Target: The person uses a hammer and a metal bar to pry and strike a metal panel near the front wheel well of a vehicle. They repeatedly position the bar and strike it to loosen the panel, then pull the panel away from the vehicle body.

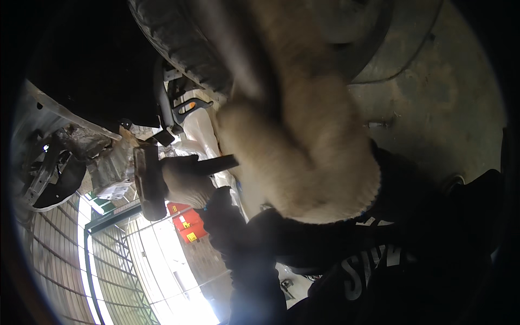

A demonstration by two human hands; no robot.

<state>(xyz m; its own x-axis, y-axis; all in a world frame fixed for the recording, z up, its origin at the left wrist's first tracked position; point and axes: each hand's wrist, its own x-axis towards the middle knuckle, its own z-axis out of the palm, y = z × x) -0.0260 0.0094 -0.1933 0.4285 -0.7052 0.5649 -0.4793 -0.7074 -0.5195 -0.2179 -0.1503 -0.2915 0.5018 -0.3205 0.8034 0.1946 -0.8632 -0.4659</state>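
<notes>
My left hand, in a pale work glove, is closed round the dark handle of a hammer, close to its head. The blocky hammer head sits just left of the glove. My right hand, in a fuzzy beige glove, is very near the camera and smeared by motion. A blurred, long grey bar-like shape runs up from the crook of that glove; whether the fingers grip it is not clear. Behind the right hand stands a black tyre, partly hidden.
Left of the tyre are a dark body panel and torn metal parts. A saw-like black handle lies beside pale plastic sheeting. Red boxes stand beyond my left forearm. A dark cable crosses the floor.
</notes>
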